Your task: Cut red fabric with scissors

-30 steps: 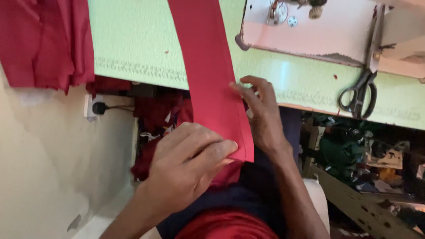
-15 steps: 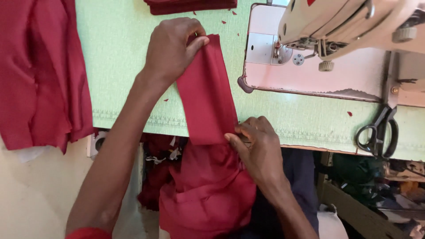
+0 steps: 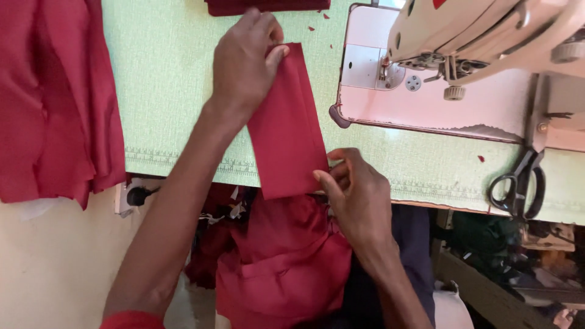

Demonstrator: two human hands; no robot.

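A folded strip of red fabric (image 3: 286, 131) lies on the pale green sewing table (image 3: 170, 91), its near end hanging past the front edge. My left hand (image 3: 244, 61) presses down on the strip's far end, fingers pinching its top corner. At the table's front edge my right hand (image 3: 356, 195) pinches the strip's near right corner. More red fabric (image 3: 286, 262) is bunched in my lap below.
A cream sewing machine (image 3: 481, 42) stands on its pinkish base at the right. Black scissors (image 3: 518, 183) lie near the right front edge. Red cloth (image 3: 55, 103) hangs over the table's left side, and a dark red piece (image 3: 268, 6) lies at the far edge.
The long red strip has been folded and laid flat on the table. My left hand moved from the lap up to the strip's far end; my right hand stays at the near edge.
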